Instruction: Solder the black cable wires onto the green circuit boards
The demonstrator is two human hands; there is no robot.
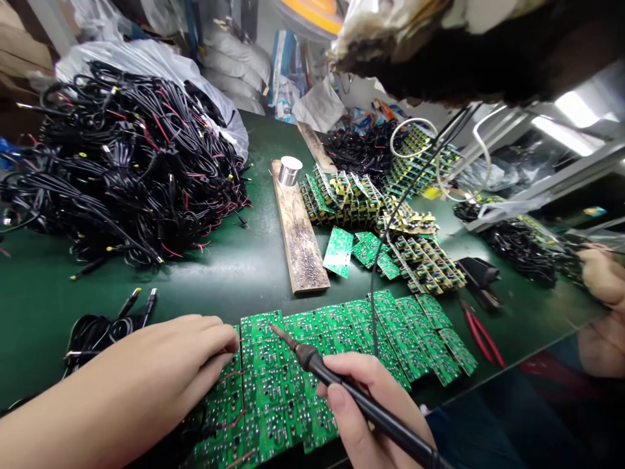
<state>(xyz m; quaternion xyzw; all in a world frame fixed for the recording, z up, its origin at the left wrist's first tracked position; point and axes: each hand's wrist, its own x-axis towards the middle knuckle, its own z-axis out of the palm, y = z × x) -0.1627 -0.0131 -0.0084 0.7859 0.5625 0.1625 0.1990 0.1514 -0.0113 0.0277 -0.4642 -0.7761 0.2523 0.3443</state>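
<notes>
Right now we look down on a green-matted bench [219, 286] from above two bare hands. A long row of green circuit boards [342, 332] lies at its near edge, directly beneath them. Our left hand [137, 365] reaches in from the left, fingers curled at the row's end; we cannot tell whether it pinches anything. Beside it, red wires [229, 376] already lead from the nearest boards; farther along the row we can make out none. Our right hand [371, 410] grips a black soldering iron [312, 359] like a pen, its tip on a board. Beyond lie a heap of black cables [127, 163] with red-tipped ends, a scorched wooden plank [297, 247], stacked populated boards [342, 198] and red-handled pliers [481, 332].
</notes>
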